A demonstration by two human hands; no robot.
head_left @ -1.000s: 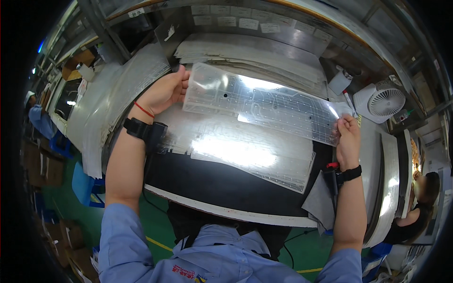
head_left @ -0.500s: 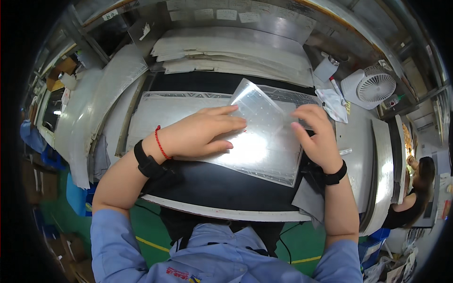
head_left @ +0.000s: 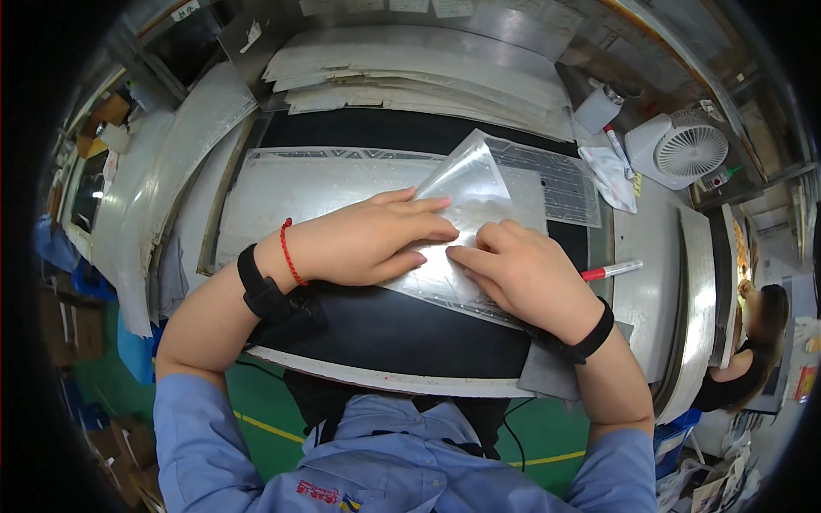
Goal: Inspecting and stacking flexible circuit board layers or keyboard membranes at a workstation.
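Note:
A thin clear plastic film [head_left: 481, 171] lies over a pale, shiny sheet [head_left: 299, 184] on the black bench top, its far part lifted into a folded peak. My left hand [head_left: 376, 239] is laid on the film with fingers spread, their tips near the fold. Close beside it my right hand [head_left: 526, 269] has its fingers bent and bunched on the film; the fingertips are partly hidden, and they seem to grip it. A patterned transparent sheet [head_left: 560, 184] shows under the film at the far right.
Stacked pale sheets [head_left: 419, 73] lie along the back, and more large sheets [head_left: 162, 188] lean at the left. A red-and-white marker [head_left: 611, 271] lies beyond my right wrist. Back right are a white fan [head_left: 684, 145], a bottle [head_left: 600, 107] and a crumpled cloth [head_left: 609, 178].
My right hand has come down and left onto the film, beside my left hand. The film's lifted peak has shifted right and become narrower. The marker beyond my right wrist now shows.

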